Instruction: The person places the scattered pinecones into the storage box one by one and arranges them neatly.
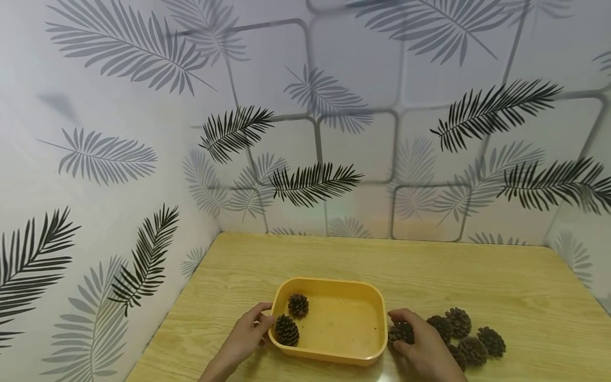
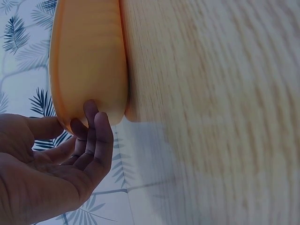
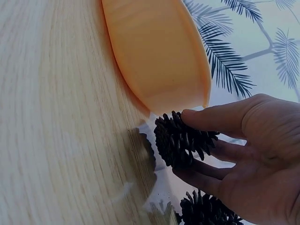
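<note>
A yellow plastic basin (image 1: 341,318) with rounded corners rests on the table. Two pine cones lie at its left end, one pine cone (image 1: 298,305) behind the other pine cone (image 1: 287,330). My left hand (image 1: 244,335) grips the basin's left end, thumb at the rim and fingers (image 2: 101,136) curled against the outer wall. Just off the basin's right end, my right hand (image 1: 422,342) holds a dark pine cone (image 3: 180,140) between thumb and fingers. In the right wrist view this cone is close over the tabletop, with its shadow beneath.
Right of my right hand, several more pine cones (image 1: 472,350) are grouped on the wood-grain table (image 1: 429,265). Part of that group is hidden behind the hand. A leaf-patterned wall covering (image 1: 343,148) rises along the table's back and left edges.
</note>
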A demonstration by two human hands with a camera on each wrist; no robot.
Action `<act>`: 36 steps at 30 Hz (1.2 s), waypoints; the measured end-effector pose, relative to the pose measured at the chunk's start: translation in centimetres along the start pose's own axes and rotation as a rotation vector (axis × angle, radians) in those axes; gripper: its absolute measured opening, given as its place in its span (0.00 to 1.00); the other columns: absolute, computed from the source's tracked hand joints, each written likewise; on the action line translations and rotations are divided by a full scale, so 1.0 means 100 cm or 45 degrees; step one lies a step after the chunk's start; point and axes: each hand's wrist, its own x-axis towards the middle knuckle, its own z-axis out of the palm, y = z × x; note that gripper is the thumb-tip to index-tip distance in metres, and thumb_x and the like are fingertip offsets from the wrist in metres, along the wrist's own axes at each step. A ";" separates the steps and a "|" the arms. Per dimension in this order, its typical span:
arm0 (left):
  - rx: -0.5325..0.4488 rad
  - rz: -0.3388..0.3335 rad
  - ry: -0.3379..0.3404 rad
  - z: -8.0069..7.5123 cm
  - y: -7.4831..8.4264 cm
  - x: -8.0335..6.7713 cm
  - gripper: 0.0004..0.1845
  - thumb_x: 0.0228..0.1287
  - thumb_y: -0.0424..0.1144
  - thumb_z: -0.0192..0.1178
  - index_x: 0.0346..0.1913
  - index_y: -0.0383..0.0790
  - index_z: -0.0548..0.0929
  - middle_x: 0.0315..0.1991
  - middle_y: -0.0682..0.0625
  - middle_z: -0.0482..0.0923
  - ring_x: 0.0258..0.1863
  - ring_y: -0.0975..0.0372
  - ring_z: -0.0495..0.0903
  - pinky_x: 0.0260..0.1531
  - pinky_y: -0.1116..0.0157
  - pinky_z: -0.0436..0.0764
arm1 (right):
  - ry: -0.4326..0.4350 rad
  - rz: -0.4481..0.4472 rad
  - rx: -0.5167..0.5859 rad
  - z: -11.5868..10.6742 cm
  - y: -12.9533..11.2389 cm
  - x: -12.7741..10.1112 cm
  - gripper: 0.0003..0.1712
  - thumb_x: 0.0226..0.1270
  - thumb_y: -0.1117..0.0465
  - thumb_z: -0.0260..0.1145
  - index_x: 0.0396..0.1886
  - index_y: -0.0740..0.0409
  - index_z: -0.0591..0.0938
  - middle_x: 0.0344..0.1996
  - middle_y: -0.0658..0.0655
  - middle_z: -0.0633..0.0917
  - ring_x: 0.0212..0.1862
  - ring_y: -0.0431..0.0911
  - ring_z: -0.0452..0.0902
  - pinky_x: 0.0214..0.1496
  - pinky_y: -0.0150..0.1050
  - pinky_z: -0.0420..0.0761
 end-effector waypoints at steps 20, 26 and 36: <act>0.003 0.024 -0.013 0.000 -0.001 0.000 0.27 0.84 0.42 0.53 0.74 0.27 0.68 0.39 0.45 0.76 0.31 0.57 0.83 0.33 0.56 0.86 | 0.084 -0.056 -0.029 -0.007 -0.002 -0.003 0.24 0.60 0.68 0.78 0.57 0.56 0.83 0.58 0.60 0.84 0.61 0.63 0.80 0.58 0.63 0.82; -0.002 0.017 -0.013 -0.001 -0.002 0.001 0.27 0.84 0.43 0.53 0.74 0.28 0.68 0.40 0.45 0.76 0.32 0.57 0.83 0.33 0.56 0.86 | 0.127 -0.076 -0.045 -0.010 -0.002 -0.004 0.24 0.62 0.67 0.78 0.58 0.57 0.82 0.60 0.63 0.83 0.59 0.62 0.80 0.57 0.61 0.82; -0.001 0.013 -0.004 -0.001 -0.001 0.001 0.27 0.83 0.43 0.53 0.73 0.28 0.69 0.39 0.45 0.76 0.31 0.57 0.82 0.33 0.56 0.86 | 0.183 -0.111 -0.026 -0.016 -0.007 -0.006 0.25 0.65 0.66 0.76 0.60 0.60 0.81 0.62 0.66 0.82 0.66 0.68 0.74 0.64 0.66 0.77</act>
